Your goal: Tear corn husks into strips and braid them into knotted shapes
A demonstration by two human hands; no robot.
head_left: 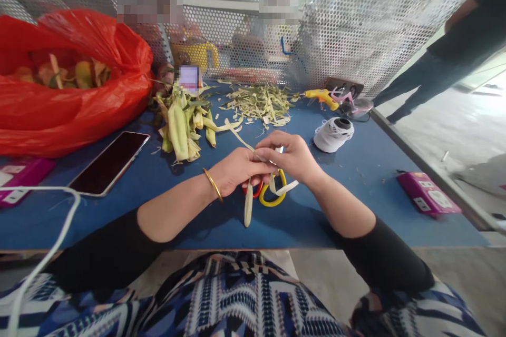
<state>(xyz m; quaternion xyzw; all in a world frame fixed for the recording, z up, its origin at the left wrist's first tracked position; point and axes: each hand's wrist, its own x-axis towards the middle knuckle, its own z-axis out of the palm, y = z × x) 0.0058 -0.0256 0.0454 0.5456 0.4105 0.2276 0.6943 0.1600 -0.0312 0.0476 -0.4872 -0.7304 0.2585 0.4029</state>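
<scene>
Both my hands meet over the middle of the blue table, fingers closed around pale corn husk strips [248, 205]. My left hand [239, 166] pinches the strips where they cross, with one end hanging down and another pointing up and away. Against it, my right hand [290, 155] has its thumb and fingers closed on the same strips, and a looped end curls out beneath. Under the hands lie scissors [272, 202], showing one yellow and one red handle; their blades are hidden. Farther off are a bunch of corn husks [178, 129] and a pile of shredded husk [263, 102].
A red plastic bag [79, 121] stands at the left by a phone [113, 163] and a white cable [51, 245]. Right are a spool of white thread [332, 135], a yellow glue gun [322, 97] and a purple box [429, 193]. A perforated metal panel [221, 26] rises behind; a person [443, 58] stands right.
</scene>
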